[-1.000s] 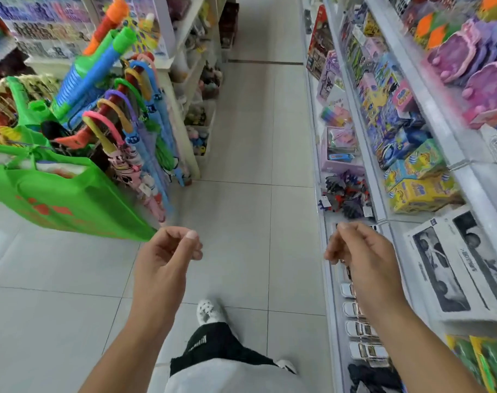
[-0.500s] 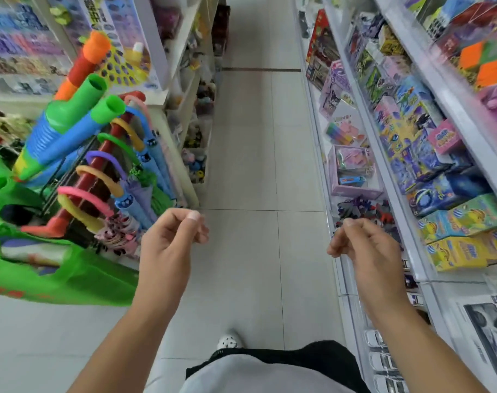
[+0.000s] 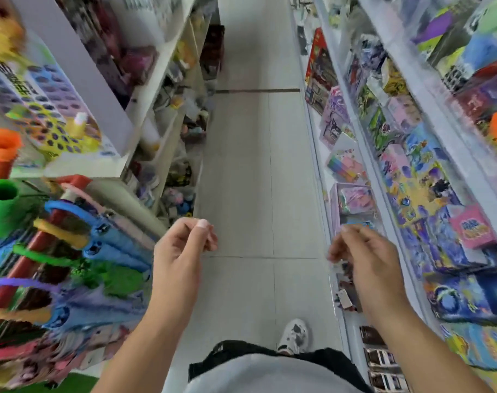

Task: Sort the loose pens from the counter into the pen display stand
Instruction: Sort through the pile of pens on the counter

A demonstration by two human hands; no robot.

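Head view, looking down a shop aisle: neither the pens, the counter nor the pen display stand shows anywhere, so the task's things lie out of sight and the step in hand looks like walking toward them. To do that well, I judge the person should keep to the middle of the floor, well apart from the rack of umbrellas jutting out on the left and from the boxed toys along the right shelf, and keep both hands free and clear of the goods until the counter comes into sight.

The left hand is held out in front at about waist height, forearm coming up from the lower left, wrist slightly bent. Its fingers are loosely curled toward the palm with the thumb resting over them; nothing is held. The right hand reaches forward from the lower right, just beside the edge of the right shelf, back of the hand upward. Its fingers are likewise loosely curled and hold nothing, though motion blur softens their tips. One white shoe is stepping forward on the floor below, between the two forearms, nearer the right one. Shelves on the left are blurred, and their goods cannot be made out closely.
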